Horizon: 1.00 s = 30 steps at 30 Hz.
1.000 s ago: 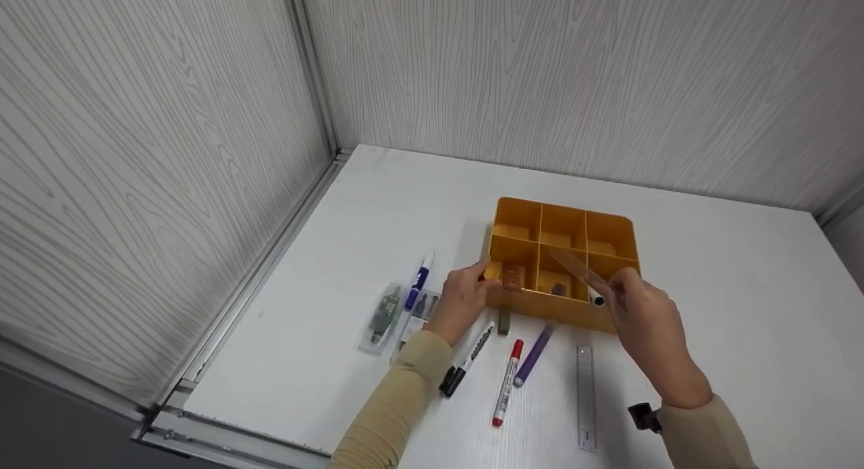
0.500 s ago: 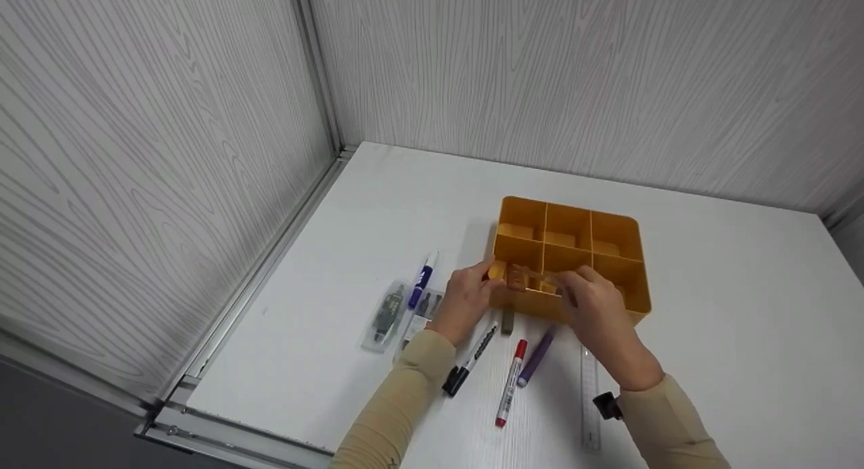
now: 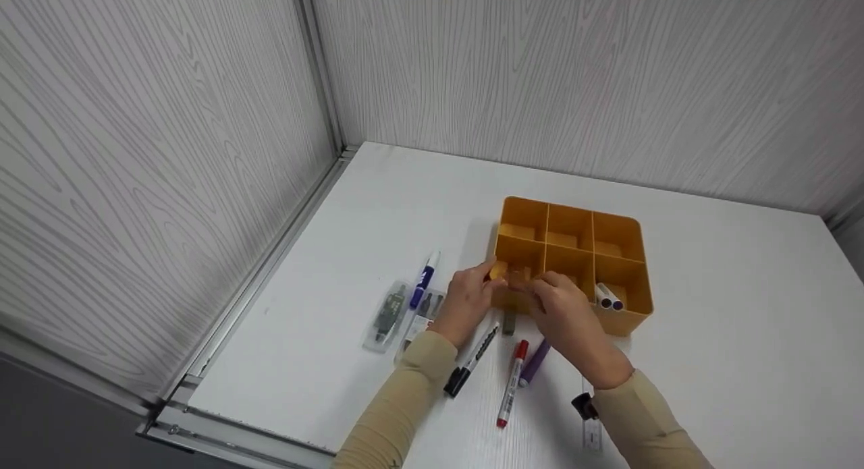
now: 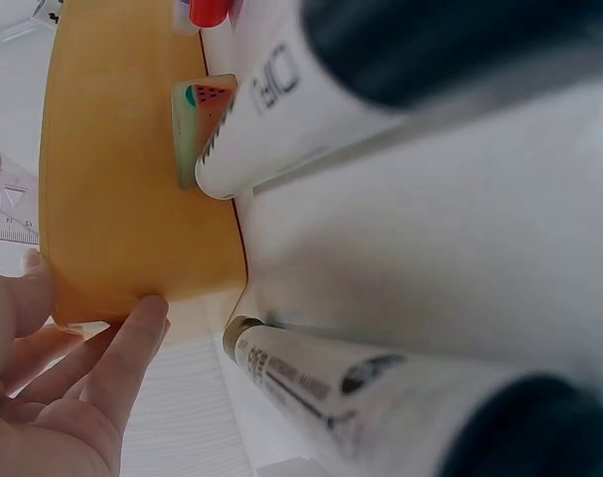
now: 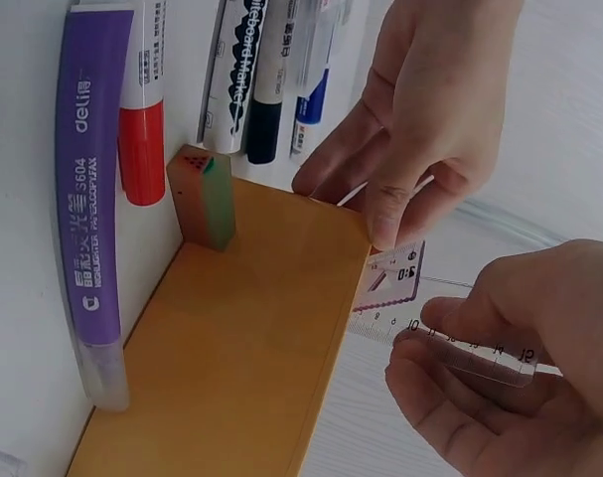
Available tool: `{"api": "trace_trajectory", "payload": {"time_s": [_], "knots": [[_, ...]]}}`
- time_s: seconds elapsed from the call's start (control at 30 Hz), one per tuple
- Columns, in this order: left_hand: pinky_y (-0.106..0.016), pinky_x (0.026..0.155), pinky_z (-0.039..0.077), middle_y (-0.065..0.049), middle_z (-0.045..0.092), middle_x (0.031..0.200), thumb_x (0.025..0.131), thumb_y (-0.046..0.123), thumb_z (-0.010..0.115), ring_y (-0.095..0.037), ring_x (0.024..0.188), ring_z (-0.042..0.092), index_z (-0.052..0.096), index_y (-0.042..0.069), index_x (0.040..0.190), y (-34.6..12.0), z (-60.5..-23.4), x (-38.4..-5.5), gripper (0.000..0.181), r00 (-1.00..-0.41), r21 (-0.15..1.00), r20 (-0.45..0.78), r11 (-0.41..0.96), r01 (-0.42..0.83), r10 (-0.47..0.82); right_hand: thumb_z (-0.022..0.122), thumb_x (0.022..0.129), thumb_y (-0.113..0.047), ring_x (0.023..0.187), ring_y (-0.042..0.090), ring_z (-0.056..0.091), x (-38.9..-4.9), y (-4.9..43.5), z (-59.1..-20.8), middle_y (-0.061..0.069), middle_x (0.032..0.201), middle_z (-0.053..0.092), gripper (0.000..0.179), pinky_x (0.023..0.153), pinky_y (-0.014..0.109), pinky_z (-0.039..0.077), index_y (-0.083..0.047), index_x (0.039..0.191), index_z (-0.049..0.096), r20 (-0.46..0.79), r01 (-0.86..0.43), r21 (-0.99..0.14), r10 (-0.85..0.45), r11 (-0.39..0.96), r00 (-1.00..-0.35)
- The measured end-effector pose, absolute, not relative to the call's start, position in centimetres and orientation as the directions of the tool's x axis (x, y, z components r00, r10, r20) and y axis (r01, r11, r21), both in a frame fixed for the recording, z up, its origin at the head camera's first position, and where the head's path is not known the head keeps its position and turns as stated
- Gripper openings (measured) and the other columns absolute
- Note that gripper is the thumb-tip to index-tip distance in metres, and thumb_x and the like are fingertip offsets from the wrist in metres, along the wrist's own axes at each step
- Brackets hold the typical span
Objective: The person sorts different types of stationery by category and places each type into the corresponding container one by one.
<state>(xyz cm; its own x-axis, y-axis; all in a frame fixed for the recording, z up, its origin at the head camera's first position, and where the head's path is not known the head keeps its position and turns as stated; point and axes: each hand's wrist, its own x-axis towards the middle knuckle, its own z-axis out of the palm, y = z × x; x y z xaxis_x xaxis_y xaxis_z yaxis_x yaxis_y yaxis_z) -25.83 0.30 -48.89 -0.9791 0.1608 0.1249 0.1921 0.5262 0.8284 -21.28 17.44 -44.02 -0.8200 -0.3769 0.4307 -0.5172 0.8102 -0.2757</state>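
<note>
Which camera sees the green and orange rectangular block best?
The right wrist view: the block is uncovered, three sides showing. The left wrist view has a white cylindrical marker hiding part. The head view shows it tiny.

1. Left forearm (image 3: 398, 408), covered by a beige sleeve (image 3: 426, 351), slants up and to the right from the bottom edge of the head view.
2. Left hand (image 3: 466, 297) grips, its thumb (image 4: 28, 298) set opposite the fingers (image 4: 132, 358).
3. Right forearm (image 3: 644, 422), sleeved alike, slants up and to the left.
4. Right hand (image 3: 563, 314) pinches, its fingers bent, back of the hand upward in the head view.
5. Both hands are near each other, apart.
</note>
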Motion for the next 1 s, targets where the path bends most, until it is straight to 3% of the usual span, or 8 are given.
{"api": "trace_trajectory", "payload": {"time_s": [0.27,0.53,0.7,0.83,1.0], "knots": [[-0.03,0.1,0.05,-0.012,0.061,0.137,0.097,0.022,0.061,-0.024,0.124,0.061,0.048,0.009,0.146,0.4,-49.2,-26.0,0.052,-0.966,0.801,0.195,0.541,0.256,0.168,0.073,0.09,-0.012,0.091,0.02,0.067,-21.7,17.2,-45.0,0.005,0.099,0.071,0.021,0.085,0.034,0.058,-0.01,0.11,0.071,0.497,-0.597,-0.266,-0.423,0.757,-0.758],[-0.033,0.103,0.048,-0.012,0.057,0.142,0.097,0.021,0.061,-0.025,0.128,0.058,0.045,0.006,0.147,0.4,-49.1,-25.9,0.054,-0.968,0.817,0.185,0.521,0.248,0.171,0.07,0.092,-0.017,0.077,0.016,0.055,-22.0,16.9,-45.3,0.007,0.091,0.064,0.015,0.074,0.03,0.058,-0.009,0.103,0.076,0.464,-0.499,-0.268,-0.344,0.824,-0.816],[-0.032,0.102,0.049,-0.013,0.058,0.141,0.097,0.02,0.061,-0.025,0.126,0.06,0.047,0.005,0.145,0.3,-49.1,-26.0,0.053,-0.967,0.817,0.189,0.52,0.251,0.17,0.069,0.092,-0.012,0.071,0.018,0.058,-22.5,16.9,-45.3,0.01,0.091,0.066,0.02,0.071,0.032,0.059,-0.006,0.111,0.07,0.438,-0.462,-0.279,-0.316,0.842,-0.842],[-0.031,0.102,0.048,-0.012,0.057,0.142,0.098,0.021,0.06,-0.024,0.127,0.059,0.046,0.006,0.146,0.4,-49.1,-25.9,0.052,-0.977,0.833,0.152,0.513,0.208,0.15,0.066,0.093,-0.007,0.07,0.019,0.059,-23.0,17.0,-45.2,0.009,0.09,0.067,0.023,0.071,0.033,0.059,-0.007,0.116,0.063,0.423,-0.452,-0.344,-0.294,0.823,-0.857],[-0.031,0.104,0.047,-0.009,0.056,0.144,0.098,0.023,0.059,-0.021,0.13,0.057,0.045,0.009,0.147,0.5,-49.0,-25.8,0.053,-0.983,0.826,0.121,0.536,0.176,0.137,0.065,0.096,-0.01,0.077,0.017,0.06,-23.4,17.3,-44.8,0.006,0.092,0.068,0.016,0.074,0.03,0.058,-0.006,0.111,0.063,0.359,-0.42,-0.51,-0.257,0.751,-0.897]]}}
